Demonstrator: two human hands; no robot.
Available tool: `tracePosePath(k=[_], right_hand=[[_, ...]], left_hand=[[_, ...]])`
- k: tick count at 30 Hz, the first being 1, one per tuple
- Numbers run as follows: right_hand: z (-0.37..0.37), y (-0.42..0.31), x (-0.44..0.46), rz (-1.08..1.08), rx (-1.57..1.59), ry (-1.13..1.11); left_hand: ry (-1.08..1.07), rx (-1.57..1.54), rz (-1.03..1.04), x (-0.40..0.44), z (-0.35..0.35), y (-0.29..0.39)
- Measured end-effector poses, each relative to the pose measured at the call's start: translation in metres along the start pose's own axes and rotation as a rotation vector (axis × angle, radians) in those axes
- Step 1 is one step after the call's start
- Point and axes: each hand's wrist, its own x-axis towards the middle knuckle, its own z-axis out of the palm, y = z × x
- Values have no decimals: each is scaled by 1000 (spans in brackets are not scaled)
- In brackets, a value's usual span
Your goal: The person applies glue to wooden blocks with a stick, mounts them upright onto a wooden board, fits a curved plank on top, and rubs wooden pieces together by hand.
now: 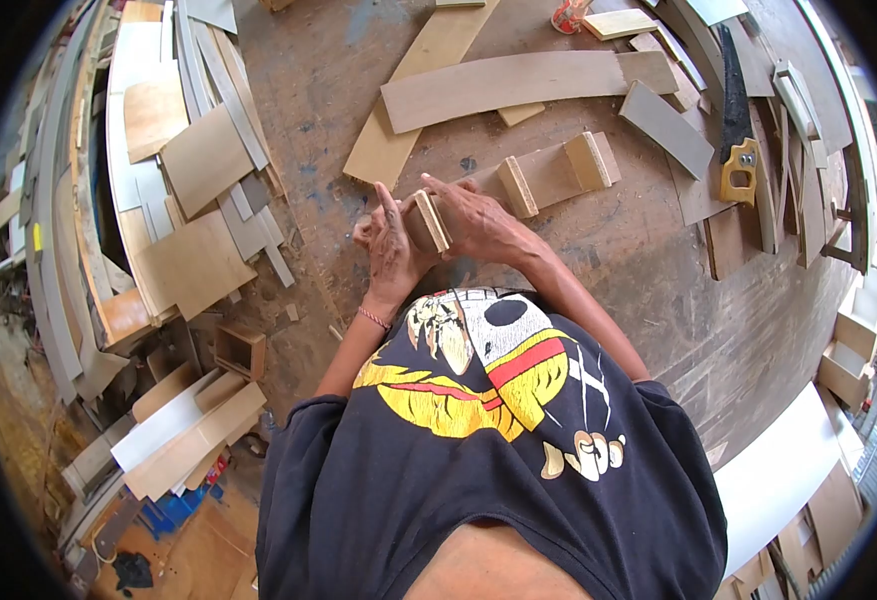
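Observation:
A long flat board lies on the worktable with small upright blocks standing across it. Around the block nearest me, at the board's left end, are both my hands. My left hand is on its left side, index finger pointing forward and the other fingers curled in. My right hand is on its right side, fingers bent against the block. Further right stand a middle block and a wider block, neither touched by my hands.
Long planks cross behind the board. A handsaw with a yellow handle lies on boards at the right. Stacked panels fill the left side. A red can stands at the top, and a white sheet lies at lower right.

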Motion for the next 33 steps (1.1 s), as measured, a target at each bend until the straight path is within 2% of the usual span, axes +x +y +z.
tracePosePath(k=[6,11,16,18,24,27,33], right_hand=[[-1,1,0,-4,10,-22],[-10,-8,1,34,49,-51],[-12,-13,3,33,31,-128],[-14,-20,6,139,-16,-136],[-4,-2,7,-12,-125,-88],[-6,-9,9,4,-181,-78],[-5,-1,9,9,-194,-97]], left_hand=[[-16,59,-19,1,-6,7],[-9,-49,83,3,-16,7],[46,-40,-8,-8,-19,5],[25,-37,-65,-13,-17,3],[137,-43,-146,-23,-18,8],[157,-11,-187,-28,-13,3],[243,-140,-157,-32,-12,2]])
